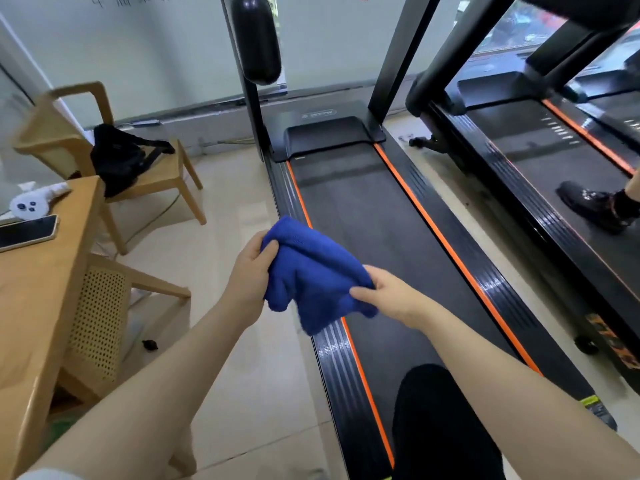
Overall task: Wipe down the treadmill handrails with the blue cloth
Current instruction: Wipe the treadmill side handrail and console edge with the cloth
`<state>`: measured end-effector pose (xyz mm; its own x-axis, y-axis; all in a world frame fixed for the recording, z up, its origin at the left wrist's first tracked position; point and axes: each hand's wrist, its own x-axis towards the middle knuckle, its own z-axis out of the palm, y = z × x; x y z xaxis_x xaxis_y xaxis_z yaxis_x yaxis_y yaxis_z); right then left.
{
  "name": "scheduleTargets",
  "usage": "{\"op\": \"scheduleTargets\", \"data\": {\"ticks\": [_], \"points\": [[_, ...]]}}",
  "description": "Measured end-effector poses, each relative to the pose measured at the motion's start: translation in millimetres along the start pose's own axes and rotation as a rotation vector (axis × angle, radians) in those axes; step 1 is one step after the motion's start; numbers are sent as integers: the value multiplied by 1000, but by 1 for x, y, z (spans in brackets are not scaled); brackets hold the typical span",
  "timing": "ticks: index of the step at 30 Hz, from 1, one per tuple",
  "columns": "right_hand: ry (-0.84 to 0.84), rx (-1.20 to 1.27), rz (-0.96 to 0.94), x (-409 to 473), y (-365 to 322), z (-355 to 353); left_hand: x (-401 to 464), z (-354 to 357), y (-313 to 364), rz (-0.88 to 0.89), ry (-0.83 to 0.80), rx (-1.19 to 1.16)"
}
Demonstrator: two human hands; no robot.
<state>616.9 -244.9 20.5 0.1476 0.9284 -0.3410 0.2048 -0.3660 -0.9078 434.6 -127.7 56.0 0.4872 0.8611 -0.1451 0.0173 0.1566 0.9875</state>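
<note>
A bunched blue cloth (pixel 311 271) hangs between both hands above the left edge of a black treadmill belt (pixel 360 216). My left hand (pixel 249 268) grips the cloth's upper left end with curled fingers. My right hand (pixel 384 292) pinches its lower right edge. The treadmill's left handrail ends in a rounded black pad (pixel 256 36) at the top of a black upright, well beyond the cloth. The right upright (pixel 398 57) rises from the motor cover (pixel 329 136).
A wooden table (pixel 38 289) with a phone (pixel 27 232) and a white controller (pixel 29 204) stands at the left. Two wooden chairs sit beside it, one holding a black bag (pixel 121 157). On a second treadmill (pixel 540 161) at right is another person's shoe (pixel 592 206).
</note>
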Motion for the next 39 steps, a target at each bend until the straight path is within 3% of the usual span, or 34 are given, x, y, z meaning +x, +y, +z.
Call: {"op": "scheduleTargets", "data": {"ticks": [3, 5, 8, 13, 20, 24, 29, 32, 35, 37, 39], "points": [[260, 35, -18, 38, 0, -36, 31, 11, -8, -14, 27, 37], [318, 231, 35, 64, -2, -60, 50, 25, -14, -38, 25, 124], [235, 478, 124, 108, -12, -93, 80, 55, -20, -73, 2, 231], [16, 633, 284, 156, -58, -161, 126, 124, 23, -142, 56, 266], [-306, 397, 135, 164, -170, -241, 162, 186, 142, -193, 106, 321], [-294, 85, 12, 169, -231, -250, 171, 186, 196, -174, 45, 466], [-392, -224, -217, 202, -284, -256, 190, 157, 222, -105, 132, 686], [-369, -434, -307, 240, -295, -250, 206, 134, 229, -19, 313, 664], [-309, -285, -202, 274, -307, -245, 237, 106, 237, 105, 662, 760], [-238, -158, -188, 290, -319, -248, 259, 94, 245, -1, 837, 740], [-167, -160, -246, 305, -335, -253, 277, 88, 249, -189, 876, 661]]}}
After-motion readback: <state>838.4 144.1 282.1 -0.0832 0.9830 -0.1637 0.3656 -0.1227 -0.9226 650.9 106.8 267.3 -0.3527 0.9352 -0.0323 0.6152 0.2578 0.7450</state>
